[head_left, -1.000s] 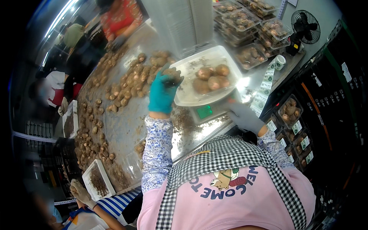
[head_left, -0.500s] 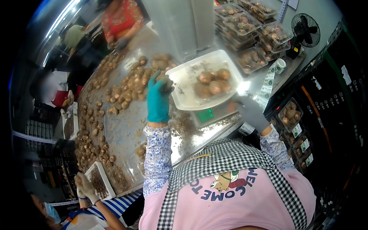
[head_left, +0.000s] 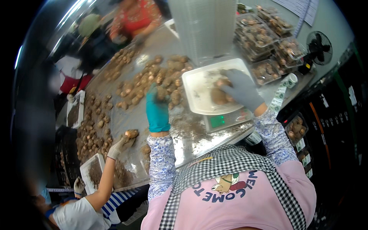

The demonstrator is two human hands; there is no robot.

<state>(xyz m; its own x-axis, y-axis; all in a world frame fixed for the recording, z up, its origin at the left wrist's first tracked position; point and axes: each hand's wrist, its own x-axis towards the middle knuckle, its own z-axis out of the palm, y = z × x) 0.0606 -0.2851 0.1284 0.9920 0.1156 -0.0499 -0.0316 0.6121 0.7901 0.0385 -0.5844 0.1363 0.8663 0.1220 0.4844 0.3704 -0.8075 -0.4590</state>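
My left hand [head_left: 157, 113], in a teal glove, is curled round a brown taro [head_left: 162, 93] at the near side of the taro pile [head_left: 147, 79]; its fingers are somewhat blurred. Over the white tray [head_left: 196, 90], my right hand [head_left: 243, 90] in a grey glove reaches in from the right. Its fingers close round a taro at the top of a small group of taros [head_left: 220, 96], partly hiding them. Beneath the tray sits a scale with a lit green display [head_left: 217, 121].
A tall stack of clear plastic boxes [head_left: 203, 32] stands behind the tray. Packed boxes of taros [head_left: 255, 32] are piled at the far right, near a label roll [head_left: 291, 79] and a black fan [head_left: 319, 48]. At the left, a co-worker's gloved hand [head_left: 119, 147] holds a taro.
My right hand has moved from beside the tray onto the taros in it. My left hand has lowered slightly toward the pile. The co-worker's hand has reached across the table with a taro.
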